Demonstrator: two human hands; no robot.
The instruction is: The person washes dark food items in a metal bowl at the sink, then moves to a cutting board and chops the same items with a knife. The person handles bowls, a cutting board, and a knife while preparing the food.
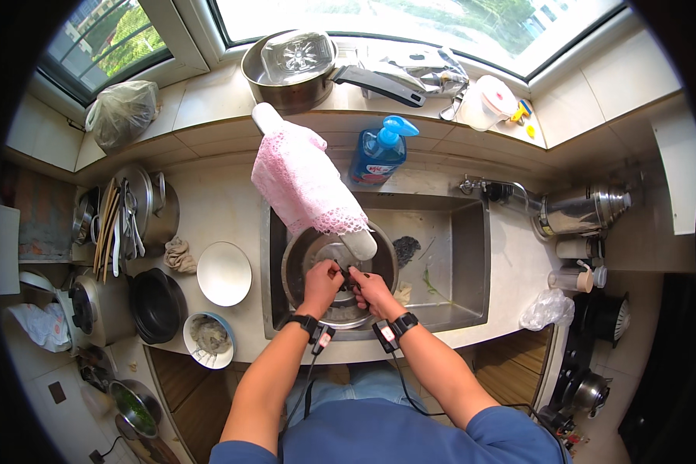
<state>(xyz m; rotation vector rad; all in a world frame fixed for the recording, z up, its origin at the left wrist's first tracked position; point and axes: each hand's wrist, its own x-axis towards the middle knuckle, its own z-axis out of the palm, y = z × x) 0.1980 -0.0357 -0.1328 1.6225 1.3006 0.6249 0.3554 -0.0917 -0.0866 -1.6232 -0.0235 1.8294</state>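
Observation:
My left hand (323,282) and my right hand (373,290) meet above a round metal basin (387,246). Their fingertips pinch a small dark, limp piece (344,275) from both sides; its kind is hard to make out. The basin stands in the left part of a stainless steel sink (464,255), with what looks like water in it. Just beyond my fingers ends the grey faucet spout (361,246), wrapped in a pink lace-edged cloth (304,177). Right of the basin, a dark mesh-like clump (406,249) and some green scraps (429,283) lie on the sink floor.
A blue pump bottle (380,152) stands behind the sink. To the left are a white bowl (224,273), a bowl with greyish food (210,340) and a black pot (158,304). A saucepan (287,87) sits on the windowsill, a plastic bag (547,310) at right.

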